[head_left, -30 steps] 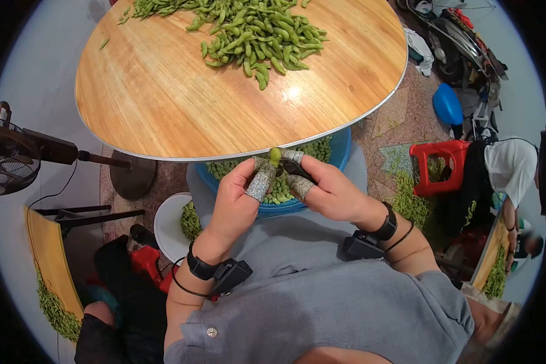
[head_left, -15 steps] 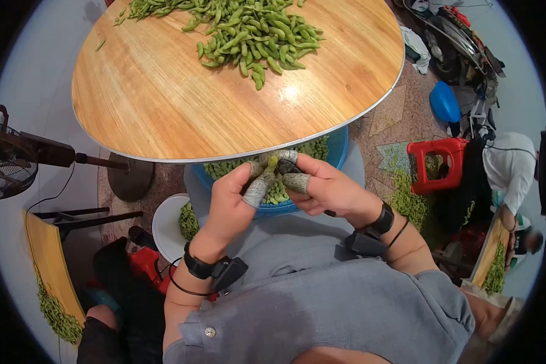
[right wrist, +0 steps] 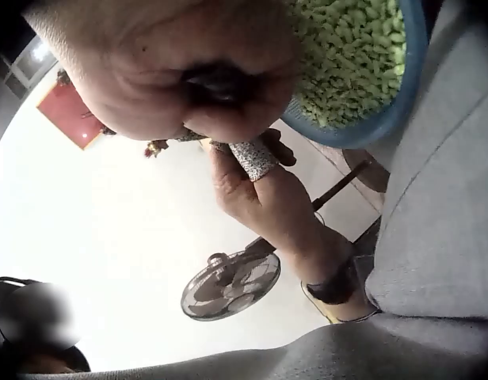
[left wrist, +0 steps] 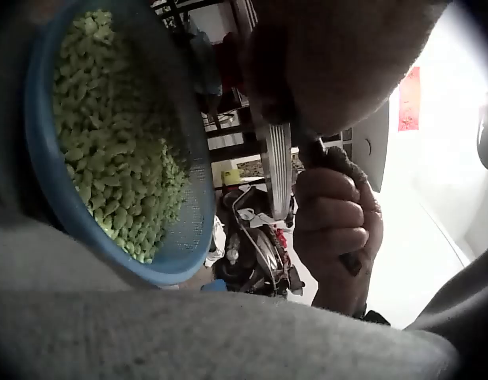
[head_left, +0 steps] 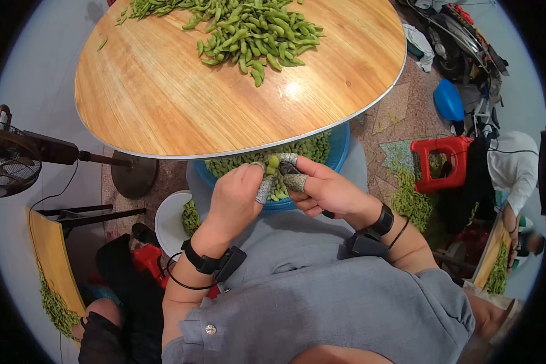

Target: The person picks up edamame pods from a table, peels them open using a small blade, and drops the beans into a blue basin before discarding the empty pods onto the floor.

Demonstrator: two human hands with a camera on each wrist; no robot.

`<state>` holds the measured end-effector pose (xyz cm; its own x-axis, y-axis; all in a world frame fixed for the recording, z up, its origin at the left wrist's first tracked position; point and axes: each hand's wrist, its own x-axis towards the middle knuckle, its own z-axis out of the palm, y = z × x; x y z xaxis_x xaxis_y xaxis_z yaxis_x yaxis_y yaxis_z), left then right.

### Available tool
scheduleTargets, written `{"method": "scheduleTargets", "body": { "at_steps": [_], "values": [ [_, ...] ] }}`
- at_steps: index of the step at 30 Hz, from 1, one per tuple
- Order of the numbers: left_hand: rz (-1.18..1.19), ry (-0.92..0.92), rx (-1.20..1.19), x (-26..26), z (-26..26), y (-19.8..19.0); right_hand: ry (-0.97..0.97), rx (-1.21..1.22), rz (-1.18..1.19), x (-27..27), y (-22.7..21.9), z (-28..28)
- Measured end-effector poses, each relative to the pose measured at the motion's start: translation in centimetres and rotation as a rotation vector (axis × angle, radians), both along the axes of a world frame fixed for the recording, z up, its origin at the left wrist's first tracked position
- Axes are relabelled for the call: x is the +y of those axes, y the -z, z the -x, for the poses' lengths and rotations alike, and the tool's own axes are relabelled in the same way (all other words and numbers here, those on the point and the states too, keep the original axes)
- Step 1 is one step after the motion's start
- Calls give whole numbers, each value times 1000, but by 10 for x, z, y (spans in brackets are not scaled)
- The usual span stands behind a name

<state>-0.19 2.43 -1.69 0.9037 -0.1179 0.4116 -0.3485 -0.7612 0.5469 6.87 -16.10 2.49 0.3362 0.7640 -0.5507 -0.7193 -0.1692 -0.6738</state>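
Note:
In the head view, a green soybean pod (head_left: pixel 273 164) stands up between the fingertips of both hands, over the blue basin. My left hand (head_left: pixel 233 189) pinches it between a taped thumb and finger. My right hand (head_left: pixel 327 193) meets it from the other side, its thumb and a finger also wrapped in speckled tape. The curled right fingers grip a slim dark tool (left wrist: pixel 352 264), whose end sticks out below the fist in the left wrist view; its kind is hidden by the hand. Below lies the blue basin (left wrist: pixel 50 170), holding many shelled green beans (left wrist: pixel 117 150).
A round wooden table (head_left: pixel 182 109) overhangs the basin, with a heap of pods (head_left: pixel 255 36) on it. To the left stand a white bucket (head_left: pixel 170 221) and a fan (head_left: pixel 12 161). On the right are a red stool (head_left: pixel 421 167), floor pods (head_left: pixel 409 203) and another person (head_left: pixel 509 164).
The left hand has turned so more of its back shows. The right fingers have closed in, and a dark end now shows below the right palm. The pod stays between the hands.

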Motion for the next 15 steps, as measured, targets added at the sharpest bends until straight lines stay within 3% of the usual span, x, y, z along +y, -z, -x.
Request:
{"method": "scheduleTargets", "body": {
  "at_steps": [1, 3, 4, 6, 10, 12, 13, 15],
  "values": [
    [-3, 1, 0, -1, 0, 4, 1, 0, -3, -1, 2, 0],
    [290, 19, 94, -3, 3, 14, 38, 79, -26, -3, 4, 2],
    [289, 21, 97, -4, 6, 14, 40, 81, -27, -4, 7, 3],
    [1442, 92, 743, -6, 10, 15, 55, 105, -40, -6, 10, 5],
    [1406, 133, 737, -8, 11, 15, -18, 87, -73, -11, 15, -3],
    [850, 47, 538, -10, 10, 22, 212, -586, -64, -4, 35, -4],
    [848, 49, 539, -11, 10, 20, 215, -586, -65, -5, 41, -7],
    [751, 163, 610, -14, 7, 9, 101, -928, 193, -7, 49, -15]
  ]
}}
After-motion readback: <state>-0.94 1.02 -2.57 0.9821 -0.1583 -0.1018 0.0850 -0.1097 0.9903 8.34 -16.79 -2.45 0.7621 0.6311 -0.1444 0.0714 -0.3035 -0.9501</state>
